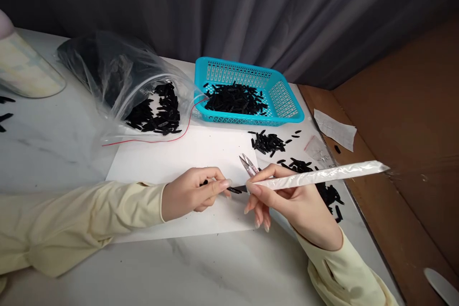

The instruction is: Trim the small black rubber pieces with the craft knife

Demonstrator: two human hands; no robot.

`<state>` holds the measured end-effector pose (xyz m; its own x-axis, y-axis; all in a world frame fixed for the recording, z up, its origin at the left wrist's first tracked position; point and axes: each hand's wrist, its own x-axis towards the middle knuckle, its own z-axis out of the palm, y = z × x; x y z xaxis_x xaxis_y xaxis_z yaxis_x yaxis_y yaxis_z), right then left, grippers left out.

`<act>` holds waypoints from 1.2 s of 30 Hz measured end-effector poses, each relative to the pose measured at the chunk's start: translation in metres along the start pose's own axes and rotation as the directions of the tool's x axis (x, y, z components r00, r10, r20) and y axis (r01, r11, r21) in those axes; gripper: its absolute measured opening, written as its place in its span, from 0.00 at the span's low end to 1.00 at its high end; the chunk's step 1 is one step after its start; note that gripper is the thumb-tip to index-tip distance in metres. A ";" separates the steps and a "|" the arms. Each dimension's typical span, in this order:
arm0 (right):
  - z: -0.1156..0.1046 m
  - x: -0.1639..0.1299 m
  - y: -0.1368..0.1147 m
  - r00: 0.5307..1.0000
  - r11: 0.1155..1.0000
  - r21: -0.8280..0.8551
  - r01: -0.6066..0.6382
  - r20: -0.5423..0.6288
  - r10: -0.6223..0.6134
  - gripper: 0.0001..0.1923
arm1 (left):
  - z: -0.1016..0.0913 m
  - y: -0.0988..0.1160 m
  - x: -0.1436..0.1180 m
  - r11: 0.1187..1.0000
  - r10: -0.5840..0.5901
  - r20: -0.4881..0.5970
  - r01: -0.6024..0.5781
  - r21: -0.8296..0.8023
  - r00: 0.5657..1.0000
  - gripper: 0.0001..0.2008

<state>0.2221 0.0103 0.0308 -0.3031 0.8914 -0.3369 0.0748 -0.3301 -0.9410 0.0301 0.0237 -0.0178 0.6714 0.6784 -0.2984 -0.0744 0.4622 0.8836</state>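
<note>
My left hand (191, 193) is closed, with a small, narrow black piece (234, 191) pinched between thumb and forefinger. Another bit of black shows by its curled fingers. My right hand (296, 203) grips a slim knife (322, 174) whose long handle is wrapped in shiny white film. Its short dark pointed tip meets the black piece, or lies just beside it. Both hands are above a white sheet (143, 162). Just behind my right hand lie metal thread snips (248, 165), partly covered by my fingers.
Behind the sheet, a blue basket (299, 117) holds many black pieces. A clear plastic bag (118, 83) of them lies open, a red string (154, 141) across its mouth. Loose piles (268, 143) sit at right, near a paper slip (335, 129). A pale rounded object (28, 64) stands far left.
</note>
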 end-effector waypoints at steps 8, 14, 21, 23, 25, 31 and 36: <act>-0.001 -0.001 0.002 0.999 0.996 -0.077 0.046 -0.025 -0.048 0.09 | 0.000 -0.002 0.001 1.000 0.008 -0.005 -0.008 -0.003 1.000 0.12; 0.000 -0.001 0.002 0.998 0.994 -0.096 0.049 -0.035 -0.052 0.09 | 0.000 -0.001 0.001 1.000 0.000 -0.011 0.000 -0.003 1.000 0.12; -0.001 0.000 0.003 0.999 0.994 -0.095 0.047 -0.013 -0.049 0.09 | 0.000 -0.002 0.002 1.000 0.003 -0.011 -0.003 -0.019 1.000 0.12; -0.001 0.001 0.003 0.999 0.993 -0.103 0.053 -0.005 -0.054 0.10 | 0.000 -0.002 0.002 1.000 0.003 -0.012 -0.004 -0.024 1.000 0.12; -0.001 0.001 0.003 0.998 0.992 -0.112 0.060 0.002 -0.060 0.10 | -0.001 -0.002 0.003 1.000 0.002 -0.013 -0.002 -0.026 1.000 0.12; -0.002 0.001 0.002 0.997 0.991 -0.112 0.076 -0.001 -0.077 0.10 | -0.001 -0.001 0.003 1.000 -0.002 -0.015 0.001 -0.025 1.000 0.12; -0.002 -0.001 0.001 0.996 0.989 -0.113 0.090 -0.017 -0.092 0.10 | -0.001 -0.001 0.002 1.000 -0.006 -0.017 0.006 -0.007 1.000 0.12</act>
<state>0.2244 0.0094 0.0299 -0.2922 0.9234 -0.2490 0.1544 -0.2114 -0.9651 0.0310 0.0250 -0.0193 0.6595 0.6849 -0.3097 -0.0757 0.4705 0.8792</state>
